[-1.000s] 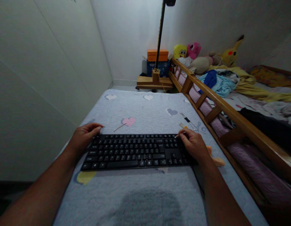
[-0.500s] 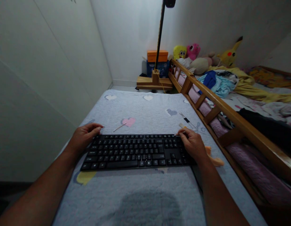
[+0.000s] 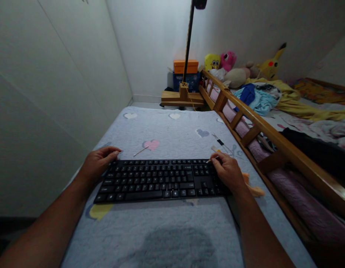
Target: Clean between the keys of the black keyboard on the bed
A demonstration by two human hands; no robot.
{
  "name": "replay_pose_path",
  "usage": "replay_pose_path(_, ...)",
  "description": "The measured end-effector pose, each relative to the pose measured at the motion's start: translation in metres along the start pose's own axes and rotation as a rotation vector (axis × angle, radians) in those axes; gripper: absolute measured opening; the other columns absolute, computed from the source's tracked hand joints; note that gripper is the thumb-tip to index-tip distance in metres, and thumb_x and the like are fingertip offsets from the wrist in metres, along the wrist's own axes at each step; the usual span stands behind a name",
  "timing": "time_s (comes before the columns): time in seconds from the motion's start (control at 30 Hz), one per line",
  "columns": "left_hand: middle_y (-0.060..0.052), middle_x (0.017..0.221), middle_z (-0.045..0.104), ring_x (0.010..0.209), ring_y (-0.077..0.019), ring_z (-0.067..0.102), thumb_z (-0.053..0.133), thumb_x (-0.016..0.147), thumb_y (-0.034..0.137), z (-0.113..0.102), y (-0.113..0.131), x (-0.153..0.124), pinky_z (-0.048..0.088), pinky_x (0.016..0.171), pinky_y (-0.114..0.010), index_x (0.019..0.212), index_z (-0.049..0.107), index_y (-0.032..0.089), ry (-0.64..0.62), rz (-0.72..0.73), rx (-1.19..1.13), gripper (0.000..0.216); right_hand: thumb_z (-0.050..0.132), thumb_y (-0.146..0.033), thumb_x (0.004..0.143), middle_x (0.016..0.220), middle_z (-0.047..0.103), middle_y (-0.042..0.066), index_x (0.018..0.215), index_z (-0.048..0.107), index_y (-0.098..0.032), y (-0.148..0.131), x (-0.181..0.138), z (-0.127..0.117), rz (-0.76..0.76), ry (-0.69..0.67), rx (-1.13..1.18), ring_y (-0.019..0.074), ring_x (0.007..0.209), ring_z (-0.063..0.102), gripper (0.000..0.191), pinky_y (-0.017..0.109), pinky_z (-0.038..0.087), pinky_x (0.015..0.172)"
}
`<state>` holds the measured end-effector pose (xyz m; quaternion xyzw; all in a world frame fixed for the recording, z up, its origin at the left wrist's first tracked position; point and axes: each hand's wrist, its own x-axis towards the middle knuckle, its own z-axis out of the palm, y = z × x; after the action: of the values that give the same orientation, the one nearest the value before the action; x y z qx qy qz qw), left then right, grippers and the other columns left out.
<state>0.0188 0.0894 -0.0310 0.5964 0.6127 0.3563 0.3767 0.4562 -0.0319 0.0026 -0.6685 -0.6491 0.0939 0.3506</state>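
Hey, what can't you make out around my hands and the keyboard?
All in the head view:
Keyboard: part of its right end, covered by the right hand.
White-tipped stick: mostly hidden by the right hand's fingers.
Left hand: whether it pinches anything; curled fingers hide that.
Orange cloth: partly behind the right hand.
Key markings: many too small.

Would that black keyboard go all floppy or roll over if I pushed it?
The black keyboard is probably stiff, because its long edges look straight. It likely won't roll, since it's broad and flat. The fuzzy-looking cover under it might drag a little.
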Motion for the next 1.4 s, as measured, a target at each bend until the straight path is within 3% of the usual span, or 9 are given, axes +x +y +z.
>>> replay_pose_path(0.6, 0.001, 0.073, 0.063, 0.062, -0.0143, 0.054, 0.069, 0.070, 0.054, 0.000, 0.001, -0.001, 0.040, 0.056, -0.023, 0.098, 0.071, 0.016, 0.010, 0.000, 0.000, 0.047, 0.049, -0.029, 0.088, 0.079, 0.069, 0.004, 0.080, 0.063, -0.023, 0.001, 0.002, 0.007, 0.023, 0.028, 0.031, 0.0219, 0.081, 0.064, 0.017, 0.033, 0.043, 0.076)
replay_pose_path(1.0, 0.002, 0.071, 0.062, 0.060, -0.0138, 0.051, 0.069, 0.068, 0.053, 0.001, 0.006, -0.003, 0.038, 0.055, -0.023, 0.097, 0.071, 0.016, 0.017, -0.018, -0.008, 0.047, 0.048, -0.028, 0.088, 0.077, 0.069, 0.003, 0.080, 0.064, -0.023, -0.012, 0.007, 0.011, 0.041, -0.025, 0.081, 0.0201, 0.077, 0.064, 0.018, 0.030, 0.043, 0.071)
replay_pose_path(1.4, 0.001, 0.072, 0.063, 0.061, -0.0145, 0.053, 0.070, 0.067, 0.053, 0.000, 0.010, -0.004, 0.039, 0.055, -0.024, 0.097, 0.071, 0.015, 0.016, -0.012, -0.020, 0.048, 0.049, -0.028, 0.092, 0.083, 0.071, 0.005, 0.085, 0.066, -0.022, -0.017, 0.010, 0.022, 0.011, -0.073, 0.047, 0.0210, 0.083, 0.064, 0.019, 0.032, 0.043, 0.078)
